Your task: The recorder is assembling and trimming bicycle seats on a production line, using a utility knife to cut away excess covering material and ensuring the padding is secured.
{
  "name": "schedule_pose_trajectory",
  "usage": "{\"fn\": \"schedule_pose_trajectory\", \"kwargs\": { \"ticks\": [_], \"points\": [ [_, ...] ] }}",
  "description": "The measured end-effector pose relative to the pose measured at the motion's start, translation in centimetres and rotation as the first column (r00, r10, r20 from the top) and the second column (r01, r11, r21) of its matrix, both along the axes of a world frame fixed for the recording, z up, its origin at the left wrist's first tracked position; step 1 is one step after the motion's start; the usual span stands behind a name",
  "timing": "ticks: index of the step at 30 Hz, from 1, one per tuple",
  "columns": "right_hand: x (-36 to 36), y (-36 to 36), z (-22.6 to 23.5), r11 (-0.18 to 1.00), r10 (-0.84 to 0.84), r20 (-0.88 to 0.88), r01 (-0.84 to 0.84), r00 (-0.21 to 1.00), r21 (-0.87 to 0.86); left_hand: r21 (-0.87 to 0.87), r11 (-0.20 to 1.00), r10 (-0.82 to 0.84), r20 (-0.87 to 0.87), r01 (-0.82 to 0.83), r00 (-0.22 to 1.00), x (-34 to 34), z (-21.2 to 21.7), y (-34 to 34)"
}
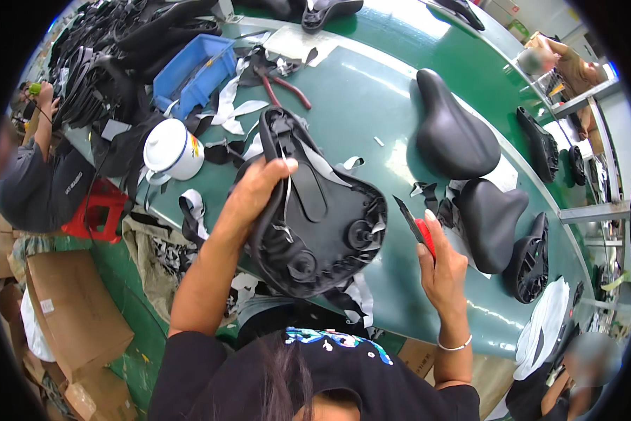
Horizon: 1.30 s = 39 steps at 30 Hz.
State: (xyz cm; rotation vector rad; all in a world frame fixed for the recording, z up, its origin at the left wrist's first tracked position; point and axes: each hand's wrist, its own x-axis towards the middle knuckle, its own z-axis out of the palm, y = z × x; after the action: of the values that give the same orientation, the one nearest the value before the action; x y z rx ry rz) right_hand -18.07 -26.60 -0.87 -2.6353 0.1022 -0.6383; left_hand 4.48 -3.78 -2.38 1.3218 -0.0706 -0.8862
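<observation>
A black bicycle saddle [315,210] is held underside up in front of me, its narrow nose pointing away. My left hand [258,186] grips its left edge near the nose, thumb over the rim. Strips of white and black trim hang around the saddle's edges. To the right of it, my right hand [442,259] is closed on a red utility knife [425,236], its dark blade pointing up and left, apart from the saddle. Two finished-looking black saddles, one large [456,130] and one smaller [489,221], rest on the green table beyond the knife.
A blue bin [195,74], a white lidded mug [175,151] and red-handled pliers [284,90] sit on the left, among scraps. Another saddle [529,259] lies at the table's right edge. A red stool [98,210] and cardboard boxes [80,302] stand left. Other people work nearby.
</observation>
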Motion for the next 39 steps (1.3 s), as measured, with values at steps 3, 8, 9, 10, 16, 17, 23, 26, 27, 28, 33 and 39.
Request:
{"fn": "schedule_pose_trajectory", "kwargs": {
  "ticks": [3,8,9,10,16,17,23,26,27,28,33,39],
  "points": [
    [0.6,-0.1,1.7,0.997,0.067,-0.093,-0.071,0.993,-0.043,0.05,0.999,-0.016,0.056,0.013,0.998,-0.1,2.8,-1.0],
    [0.6,0.6,0.6,0.977,0.051,-0.324,-0.114,0.945,-0.179,0.138,0.988,-0.087,0.152,0.067,0.985,0.2,3.8,-1.9],
    [-0.2,1.6,0.0,0.993,0.014,-0.344,-0.055,0.939,-0.109,0.195,0.98,-0.078,0.202,0.038,0.976,0.0,4.0,-1.8],
    [-1.0,2.8,-0.8,0.999,-0.021,-0.369,0.009,0.929,-0.037,0.253,0.967,-0.074,0.249,0.009,0.966,-0.3,3.9,-1.5],
    [-5.0,8.8,-0.7,0.959,-0.128,-0.408,0.217,0.904,0.18,0.079,0.952,0.275,0.199,-0.295,0.941,-4.3,1.7,1.5],
    [-5.7,9.2,-0.4,0.931,-0.12,-0.419,0.248,0.9,0.266,0.037,0.949,0.299,0.207,-0.312,0.932,-4.9,1.4,2.0],
    [-0.1,8.0,1.3,0.782,-0.301,-0.092,0.301,0.949,0.547,0.017,0.915,0.38,0.298,-0.403,0.875,-8.9,2.1,3.5],
    [5.4,6.3,1.2,0.943,-0.107,-0.077,0.126,0.991,0.308,-0.035,0.889,0.446,0.302,-0.457,0.843,-10.5,1.3,3.3],
    [5.9,5.5,1.2,0.901,-0.152,-0.148,0.199,0.977,0.384,-0.069,0.858,0.503,0.311,-0.509,0.806,-10.9,1.1,3.1],
    [6.2,4.2,1.2,0.867,-0.199,-0.129,0.236,0.971,0.439,-0.099,0.82,0.563,0.316,-0.564,0.763,-11.2,0.8,3.2],
    [5.0,3.1,2.4,0.567,-0.178,-0.064,0.155,0.982,0.809,0.282,0.847,-0.222,0.958,-0.451,0.181,-8.8,2.5,3.5],
    [2.9,3.8,2.8,0.825,0.048,-0.108,0.021,0.993,0.564,0.506,0.862,-0.506,0.862,0.004,-0.045,-5.2,1.8,-4.7]
  ]
}}
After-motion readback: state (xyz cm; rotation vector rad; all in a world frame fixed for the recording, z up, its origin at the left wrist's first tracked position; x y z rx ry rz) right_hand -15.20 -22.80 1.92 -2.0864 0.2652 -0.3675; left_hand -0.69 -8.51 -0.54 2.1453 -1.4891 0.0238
